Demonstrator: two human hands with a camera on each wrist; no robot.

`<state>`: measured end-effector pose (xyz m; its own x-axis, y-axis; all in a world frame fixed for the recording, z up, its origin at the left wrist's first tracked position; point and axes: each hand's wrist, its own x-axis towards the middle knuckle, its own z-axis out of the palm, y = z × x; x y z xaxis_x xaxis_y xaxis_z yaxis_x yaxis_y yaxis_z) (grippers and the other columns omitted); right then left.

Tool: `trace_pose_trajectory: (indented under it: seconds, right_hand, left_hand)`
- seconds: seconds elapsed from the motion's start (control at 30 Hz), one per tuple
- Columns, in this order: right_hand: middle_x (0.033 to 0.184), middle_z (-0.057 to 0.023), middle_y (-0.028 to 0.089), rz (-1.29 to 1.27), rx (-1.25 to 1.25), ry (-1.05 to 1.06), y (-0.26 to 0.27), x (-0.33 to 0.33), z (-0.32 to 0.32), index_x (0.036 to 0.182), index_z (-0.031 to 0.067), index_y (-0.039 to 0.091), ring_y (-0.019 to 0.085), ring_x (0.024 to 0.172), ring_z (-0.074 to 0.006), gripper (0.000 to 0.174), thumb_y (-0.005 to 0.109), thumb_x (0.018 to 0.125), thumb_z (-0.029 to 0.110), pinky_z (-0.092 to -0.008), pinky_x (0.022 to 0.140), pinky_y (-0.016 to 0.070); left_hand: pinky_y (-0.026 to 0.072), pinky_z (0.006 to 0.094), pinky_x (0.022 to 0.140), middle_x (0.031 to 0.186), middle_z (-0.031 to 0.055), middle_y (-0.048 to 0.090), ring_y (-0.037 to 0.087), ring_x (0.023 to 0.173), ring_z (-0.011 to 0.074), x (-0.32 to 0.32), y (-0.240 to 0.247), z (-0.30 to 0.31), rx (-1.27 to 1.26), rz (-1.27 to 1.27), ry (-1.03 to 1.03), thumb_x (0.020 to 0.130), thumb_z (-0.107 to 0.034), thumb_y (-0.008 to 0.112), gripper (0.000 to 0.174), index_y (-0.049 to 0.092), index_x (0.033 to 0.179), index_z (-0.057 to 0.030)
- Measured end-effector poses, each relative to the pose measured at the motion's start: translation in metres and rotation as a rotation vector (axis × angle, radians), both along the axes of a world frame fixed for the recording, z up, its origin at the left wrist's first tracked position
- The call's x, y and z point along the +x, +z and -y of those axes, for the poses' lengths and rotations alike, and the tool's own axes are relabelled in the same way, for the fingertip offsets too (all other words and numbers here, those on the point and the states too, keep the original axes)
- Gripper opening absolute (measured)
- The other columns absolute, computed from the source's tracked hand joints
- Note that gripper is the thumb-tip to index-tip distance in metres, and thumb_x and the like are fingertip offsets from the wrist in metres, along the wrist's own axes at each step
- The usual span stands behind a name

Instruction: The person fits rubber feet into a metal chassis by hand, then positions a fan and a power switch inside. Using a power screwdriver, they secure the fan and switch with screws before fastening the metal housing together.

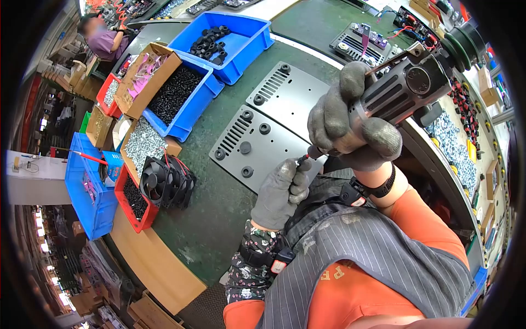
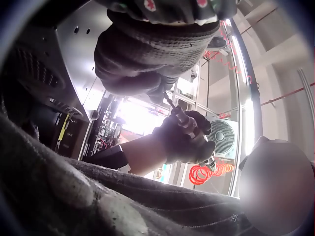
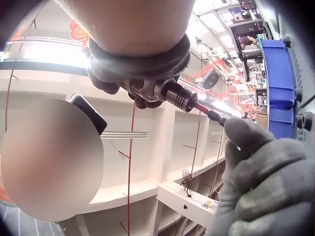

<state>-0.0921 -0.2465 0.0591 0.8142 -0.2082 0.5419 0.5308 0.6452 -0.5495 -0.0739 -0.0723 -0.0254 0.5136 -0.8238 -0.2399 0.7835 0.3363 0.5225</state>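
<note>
My right hand (image 1: 350,123), in a dark grey glove, grips a power screwdriver (image 1: 405,90) held over the bench's near side. Its bit (image 3: 203,108) points toward my left hand (image 1: 278,194). That gloved hand has curled fingers, with thumb and forefinger pinching at the tip of the bit; I cannot tell whether a screw sits there. Below lie two grey metal panels, the nearer panel (image 1: 268,156) and the farther panel (image 1: 304,90), side by side. Slots and small holes run through both. Black round feet (image 1: 245,147) stand on the nearer one.
Blue bins (image 1: 241,68) with black parts stand at the back left. Beside them are a cardboard box (image 1: 143,101), silver screws (image 1: 143,143), a red bin (image 1: 143,219) and black fans (image 1: 164,183). Along the right runs a rack (image 1: 466,148) with parts. Another person (image 1: 104,44) sits far left.
</note>
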Motion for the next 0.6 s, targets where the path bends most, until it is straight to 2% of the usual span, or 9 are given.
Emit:
trace_pose_trajectory:
  seconds: [0.23, 0.3, 0.33, 0.37, 0.4, 0.43, 0.5, 0.53, 0.6]
  right_hand:
    - [0.075, -0.0099, 0.057, -0.016, 0.033, -0.011, -0.006, -0.004, 0.007, 0.107, 0.005, 0.043, 0.058, 0.063, -0.0219, 0.042, 0.063, 0.074, 0.02, -0.0345, 0.057, 0.0506]
    - [0.074, -0.0097, 0.056, -0.029, 0.055, -0.049, -0.005, -0.006, 0.008, 0.107, 0.0048, 0.043, 0.058, 0.062, -0.0222, 0.041, 0.061, 0.075, 0.021, -0.0346, 0.057, 0.0505]
    - [0.073, -0.0066, 0.054, -0.089, 0.026, -0.121, -0.002, -0.008, 0.009, 0.105, 0.0069, 0.04, 0.055, 0.058, -0.0193, 0.043, 0.062, 0.075, 0.027, -0.03, 0.051, 0.0471]
    - [0.073, -0.0034, 0.051, -0.151, -0.002, -0.192, -0.001, -0.009, 0.009, 0.103, 0.0089, 0.037, 0.051, 0.054, -0.0164, 0.046, 0.064, 0.075, 0.033, -0.0253, 0.045, 0.0438]
    - [0.073, -0.0034, 0.051, -0.152, 0.002, -0.191, -0.002, -0.01, 0.012, 0.103, 0.0089, 0.037, 0.051, 0.054, -0.0164, 0.046, 0.064, 0.075, 0.033, -0.0253, 0.045, 0.0438]
    - [0.073, -0.0033, 0.05, -0.161, -0.017, -0.203, -0.003, -0.011, 0.018, 0.104, 0.0083, 0.037, 0.05, 0.054, -0.0162, 0.046, 0.063, 0.076, 0.034, -0.0252, 0.045, 0.0436]
    - [0.074, -0.0042, 0.05, -0.18, -0.017, -0.214, -0.004, -0.013, 0.026, 0.109, 0.0064, 0.038, 0.05, 0.057, -0.0161, 0.049, 0.061, 0.077, 0.034, -0.0248, 0.046, 0.0438]
    - [0.075, -0.005, 0.05, -0.16, 0.005, -0.227, -0.007, -0.013, 0.028, 0.112, 0.0051, 0.039, 0.051, 0.059, -0.0168, 0.048, 0.059, 0.078, 0.033, -0.0246, 0.044, 0.0432]
    - [0.073, -0.0106, 0.055, -0.136, 0.063, -0.173, -0.016, -0.014, 0.039, 0.114, 0.0043, 0.045, 0.058, 0.066, -0.0232, 0.04, 0.055, 0.08, 0.023, -0.0291, 0.048, 0.0463]
  left_hand:
    - [0.0282, 0.018, 0.045, 0.068, -0.0035, 0.042, 0.034, 0.056, 0.007, -0.005, 0.01, 0.006, 0.115, -0.009, -0.029, 0.095, -0.037, 0.05, 0.035, 0.057, 0.091, -0.0036]
    - [0.0314, 0.0195, 0.046, 0.069, -0.0027, 0.044, 0.038, 0.056, 0.0076, -0.004, 0.017, 0.004, 0.288, 0.211, -0.057, 0.096, -0.04, 0.046, 0.039, 0.057, 0.097, -0.0022]
    - [0.0314, 0.0195, 0.046, 0.069, -0.0027, 0.044, 0.038, 0.056, 0.0076, -0.005, 0.025, 0.006, 0.293, 0.213, -0.057, 0.096, -0.04, 0.046, 0.039, 0.057, 0.097, -0.0022]
    - [0.0362, 0.0226, 0.051, 0.071, 0.0004, 0.049, 0.043, 0.059, 0.0107, -0.006, 0.036, 0.01, 0.465, 0.538, 0.01, 0.095, -0.041, 0.047, 0.041, 0.057, 0.103, -0.0016]
    - [0.041, 0.0256, 0.055, 0.074, 0.0035, 0.054, 0.049, 0.062, 0.0139, -0.005, 0.043, 0.014, 0.631, 0.865, 0.079, 0.094, -0.041, 0.048, 0.044, 0.056, 0.109, -0.0011]
    - [0.041, 0.0256, 0.055, 0.074, 0.0035, 0.054, 0.049, 0.062, 0.0139, 0.006, 0.04, 0.012, 0.634, 0.864, 0.079, 0.094, -0.041, 0.048, 0.044, 0.056, 0.109, -0.0011]
    - [0.0471, 0.0346, 0.07, 0.086, 0.011, 0.063, 0.059, 0.077, 0.0237, 0.04, 0.03, 0.001, 1.183, 1.632, 0.106, 0.089, -0.037, 0.056, 0.043, 0.056, 0.116, -0.0042]
    - [0.0471, 0.0346, 0.07, 0.086, 0.011, 0.063, 0.059, 0.077, 0.0237, 0.049, 0.03, 0.003, 1.188, 1.629, 0.106, 0.089, -0.037, 0.056, 0.043, 0.056, 0.116, -0.0042]
    - [0.0471, 0.0403, 0.079, 0.097, 0.0154, 0.064, 0.06, 0.091, 0.0312, 0.063, 0.031, 0.009, 1.489, 1.754, 0.126, 0.084, -0.032, 0.062, 0.037, 0.06, 0.113, -0.0096]
